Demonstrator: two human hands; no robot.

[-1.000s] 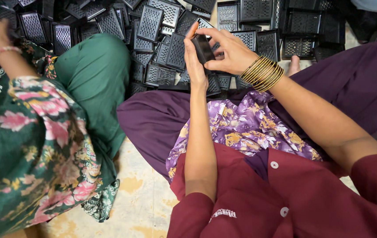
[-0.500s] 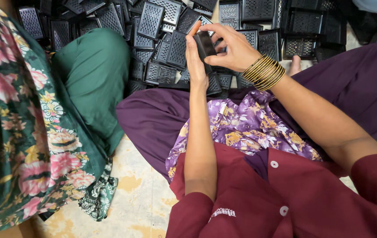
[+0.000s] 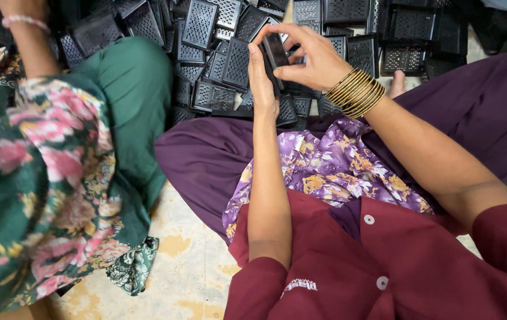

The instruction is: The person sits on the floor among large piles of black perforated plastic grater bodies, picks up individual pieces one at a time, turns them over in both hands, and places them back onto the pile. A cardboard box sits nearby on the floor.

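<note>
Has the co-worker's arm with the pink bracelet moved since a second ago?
Yes. The co-worker's arm sits at the same top-left spot over the black grilles as a second ago, after swinging out of view in between.

left hand (image 3: pixel 261 80) and right hand (image 3: pixel 312 56) gripping small black part (image 3: pixel 276 50), above pile of black perforated trays (image 3: pixel 218 41)

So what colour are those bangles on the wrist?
Gold: a stack of thin bangles on the right hand wrist, clearest in the head view.
</note>
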